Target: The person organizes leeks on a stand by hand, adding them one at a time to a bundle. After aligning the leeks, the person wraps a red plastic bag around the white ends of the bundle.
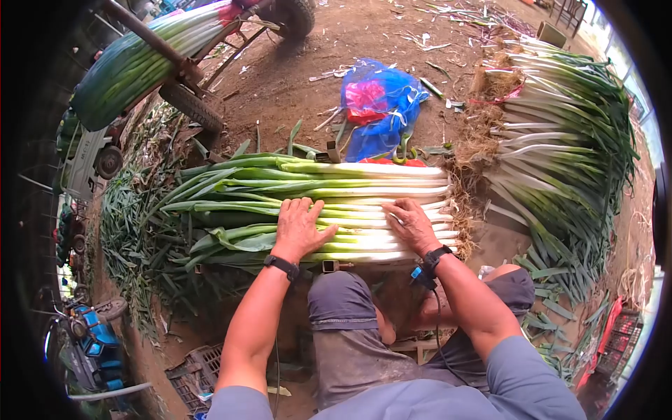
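Note:
A wide row of long green onions (371, 191) lies across a low stand (336, 266) before my knees, white roots to the right and green leaves to the left. My left hand (301, 227) rests on the stalks near where white turns green, its fingers stretched out and lying on them. Farther right, on the white part, lies my right hand (411, 225), fingers extended and thumb apart. Neither hand grasps a stalk. Both wrists wear dark bands, and a small blue clip (422, 276) with a cable hangs by the right one.
A large heap of green onions (553, 140) lies to the right, roots toward me. Blue and red plastic bags (381, 105) lie beyond the stand. A loaded cart (161, 56) stands upper left, above leaf trimmings (140, 224). Plastic crates (203, 371) sit low left and right.

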A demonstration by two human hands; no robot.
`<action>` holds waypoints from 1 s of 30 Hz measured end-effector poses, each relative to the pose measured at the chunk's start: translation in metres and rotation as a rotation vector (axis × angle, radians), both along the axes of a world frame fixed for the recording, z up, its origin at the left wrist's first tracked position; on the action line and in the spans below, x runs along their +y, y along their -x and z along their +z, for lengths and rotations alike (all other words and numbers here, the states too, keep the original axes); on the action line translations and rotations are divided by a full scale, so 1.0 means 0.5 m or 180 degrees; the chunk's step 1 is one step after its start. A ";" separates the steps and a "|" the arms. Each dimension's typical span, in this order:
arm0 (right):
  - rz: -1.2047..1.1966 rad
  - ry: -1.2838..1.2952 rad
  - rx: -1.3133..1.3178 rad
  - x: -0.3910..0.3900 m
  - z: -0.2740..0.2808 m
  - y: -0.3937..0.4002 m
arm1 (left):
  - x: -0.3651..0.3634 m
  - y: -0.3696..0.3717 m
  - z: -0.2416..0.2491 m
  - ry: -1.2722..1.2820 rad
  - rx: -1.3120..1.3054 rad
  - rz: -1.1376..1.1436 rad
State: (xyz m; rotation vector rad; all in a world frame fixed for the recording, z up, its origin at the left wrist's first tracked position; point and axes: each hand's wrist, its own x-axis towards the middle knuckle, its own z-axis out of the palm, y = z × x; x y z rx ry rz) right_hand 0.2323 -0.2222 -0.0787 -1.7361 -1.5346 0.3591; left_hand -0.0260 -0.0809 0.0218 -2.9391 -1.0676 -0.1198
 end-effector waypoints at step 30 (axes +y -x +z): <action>-0.0372 0.0477 -0.0825 0.109 0.022 -0.051 | 0.001 0.002 -0.045 -0.0101 -0.0119 0.0003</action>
